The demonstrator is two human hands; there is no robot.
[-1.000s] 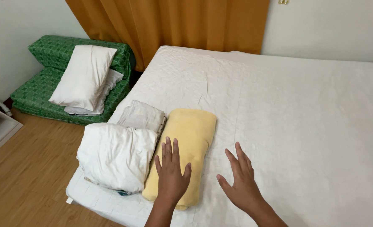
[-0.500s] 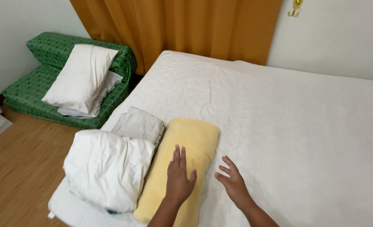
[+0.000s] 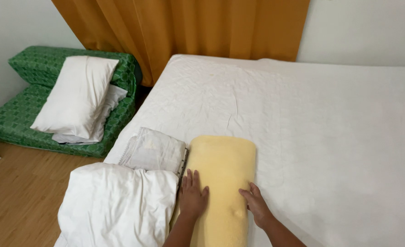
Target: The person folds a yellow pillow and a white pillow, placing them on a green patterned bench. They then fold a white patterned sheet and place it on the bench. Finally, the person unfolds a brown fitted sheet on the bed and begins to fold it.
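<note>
You are looking down at a wide bed (image 3: 312, 137) covered in a white, slightly creased sheet; it is filling most of the view. An orange curtain (image 3: 188, 27) is hanging in folds behind the head of the bed, reaching below the mattress edge. To either side of it, plain white walls (image 3: 362, 32) are showing. On your left, a green patterned folding mattress (image 3: 19, 123) is sitting on the floor against the wall, with a white pillow (image 3: 76, 96) leaning on it over a folded white cloth (image 3: 104, 114). Light wooden flooring (image 3: 19, 196) is running beside the bed. Soft, even light is falling across the room.
</note>
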